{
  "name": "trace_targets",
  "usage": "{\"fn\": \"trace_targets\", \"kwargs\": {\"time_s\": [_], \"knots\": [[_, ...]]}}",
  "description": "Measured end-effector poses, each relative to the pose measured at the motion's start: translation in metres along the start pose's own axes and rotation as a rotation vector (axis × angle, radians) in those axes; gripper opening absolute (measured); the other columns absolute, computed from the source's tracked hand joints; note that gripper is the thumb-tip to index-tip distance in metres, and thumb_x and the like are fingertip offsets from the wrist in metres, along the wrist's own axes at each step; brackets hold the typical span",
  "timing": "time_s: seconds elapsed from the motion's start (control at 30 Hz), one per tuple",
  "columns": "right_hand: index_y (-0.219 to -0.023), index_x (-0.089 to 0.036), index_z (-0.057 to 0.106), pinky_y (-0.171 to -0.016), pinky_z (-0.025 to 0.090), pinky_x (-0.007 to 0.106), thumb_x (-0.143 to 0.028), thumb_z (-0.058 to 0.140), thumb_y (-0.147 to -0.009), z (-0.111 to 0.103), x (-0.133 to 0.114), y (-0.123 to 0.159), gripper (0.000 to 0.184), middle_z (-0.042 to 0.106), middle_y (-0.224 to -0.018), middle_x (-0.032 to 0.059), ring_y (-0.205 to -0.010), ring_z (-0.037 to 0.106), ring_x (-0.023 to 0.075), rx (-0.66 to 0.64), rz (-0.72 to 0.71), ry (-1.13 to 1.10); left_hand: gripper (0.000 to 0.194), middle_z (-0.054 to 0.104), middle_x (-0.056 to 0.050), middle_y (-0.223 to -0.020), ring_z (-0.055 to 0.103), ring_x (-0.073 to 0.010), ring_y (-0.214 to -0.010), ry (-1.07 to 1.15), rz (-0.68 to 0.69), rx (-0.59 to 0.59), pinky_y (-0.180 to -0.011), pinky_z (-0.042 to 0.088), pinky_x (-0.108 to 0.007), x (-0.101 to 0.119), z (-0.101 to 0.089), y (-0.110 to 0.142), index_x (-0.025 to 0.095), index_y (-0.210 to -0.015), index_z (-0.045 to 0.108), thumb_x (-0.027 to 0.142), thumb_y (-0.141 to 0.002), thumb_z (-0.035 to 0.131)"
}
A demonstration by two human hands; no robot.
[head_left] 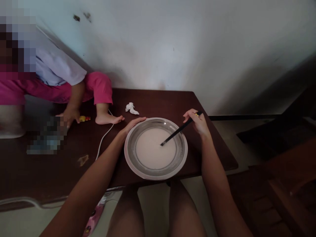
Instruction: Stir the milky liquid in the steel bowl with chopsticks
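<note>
Sitting at the near edge of a dark brown table [172, 102], a wide, round metal basin [131, 148] has its near rim almost in line with the tabletop's edge, above the person's knees; whether it overhangs is hard to tell. Its sloping grey wall is shiny and its rim broad and pale. Smooth, cream-white liquid [153, 154] covers the bottom, with a thin dark ring around it.

The left hand [132, 125] lies along the basin's far left rim, fingers stretched out and touching it; the thumb is hidden, so how firmly it holds cannot be told. To the right, the right hand [197, 123] is raised beyond the rim, its fingers curled around the upper end of a slim black stirring stick [176, 132]. The stick slants left and nearer over the rim, its tip at the liquid's surface.

Right of the basin, a strip of table runs to a rounded near corner, with the right forearm passing over it. Left lie a white cable [101, 141] and, farther off, another person's bare foot [107, 118]. A crumpled white tissue [132, 108] rests beyond the left hand. Bare tabletop stretches behind the basin to the far edge, where a pale wall [172, 49] closes off the space.
</note>
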State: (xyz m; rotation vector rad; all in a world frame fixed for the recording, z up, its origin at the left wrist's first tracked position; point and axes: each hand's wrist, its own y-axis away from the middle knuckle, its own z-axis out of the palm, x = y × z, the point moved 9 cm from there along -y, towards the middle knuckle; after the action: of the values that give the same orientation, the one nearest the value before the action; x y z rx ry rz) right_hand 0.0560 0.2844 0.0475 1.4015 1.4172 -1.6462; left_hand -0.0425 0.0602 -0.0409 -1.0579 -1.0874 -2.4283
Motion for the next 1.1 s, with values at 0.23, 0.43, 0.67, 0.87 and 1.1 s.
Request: {"fn": "trace_targets", "kwargs": {"time_s": [0.23, 0.43, 0.67, 0.87, 1.1], "knots": [[-0.080, -0.021, 0.070, -0.067, 0.049, 0.029, -0.047, 0.055, -0.084, 0.013, 0.000, 0.001, 0.030, 0.067, -0.065, 0.0004, -0.064, 0.063, 0.0138, -0.082, 0.016, 0.040, 0.028, 0.071, -0.005, -0.069, 0.065, -0.0131, -0.059, 0.008, -0.004, 0.043, -0.060, 0.051, -0.020, 0.000, -0.004, 0.000, 0.010, -0.092, 0.068, 0.024, -0.090, 0.044], [-0.074, -0.020, 0.069, -0.062, 0.047, 0.027, -0.046, 0.056, -0.083, 0.006, -0.001, 0.000, 0.031, 0.061, -0.056, -0.0012, -0.055, 0.059, 0.0125, -0.050, 0.024, 0.017, 0.029, 0.071, -0.006, -0.071, 0.065, -0.0136, -0.061, -0.019, 0.016, 0.008, -0.062, 0.052, -0.020, 0.001, -0.006, -0.003, 0.009, -0.095, 0.068, 0.026, -0.090, 0.045], [-0.078, -0.021, 0.070, -0.067, 0.047, 0.028, -0.044, 0.056, -0.084, 0.002, -0.004, 0.000, 0.027, 0.066, -0.064, -0.0007, -0.064, 0.062, 0.0132, -0.008, -0.031, 0.030, 0.031, 0.071, -0.006, -0.072, 0.065, -0.0145, -0.062, -0.013, 0.006, -0.002, -0.064, 0.052, -0.022, 0.000, 0.000, 0.000, 0.008, -0.098, 0.068, 0.026, -0.091, 0.043], [-0.078, -0.021, 0.070, -0.065, 0.048, 0.028, -0.043, 0.056, -0.084, 0.015, 0.000, 0.002, 0.027, 0.065, -0.060, -0.0007, -0.059, 0.061, 0.0129, -0.127, 0.022, -0.010, 0.029, 0.072, -0.006, -0.076, 0.065, -0.0140, -0.062, -0.011, 0.019, 0.005, -0.065, 0.051, -0.022, 0.001, -0.001, 0.000, 0.009, -0.100, 0.067, 0.025, -0.090, 0.045], [-0.075, -0.021, 0.069, -0.061, 0.047, 0.026, -0.042, 0.057, -0.084, -0.001, -0.004, -0.001, 0.026, 0.062, -0.058, -0.0019, -0.057, 0.060, 0.0119, 0.005, -0.017, -0.009, 0.026, 0.071, -0.005, -0.074, 0.066, -0.0134, -0.063, -0.021, 0.042, 0.042, -0.064, 0.051, -0.020, 0.002, -0.007, -0.005, 0.010, -0.096, 0.068, 0.024, -0.089, 0.047]]}}
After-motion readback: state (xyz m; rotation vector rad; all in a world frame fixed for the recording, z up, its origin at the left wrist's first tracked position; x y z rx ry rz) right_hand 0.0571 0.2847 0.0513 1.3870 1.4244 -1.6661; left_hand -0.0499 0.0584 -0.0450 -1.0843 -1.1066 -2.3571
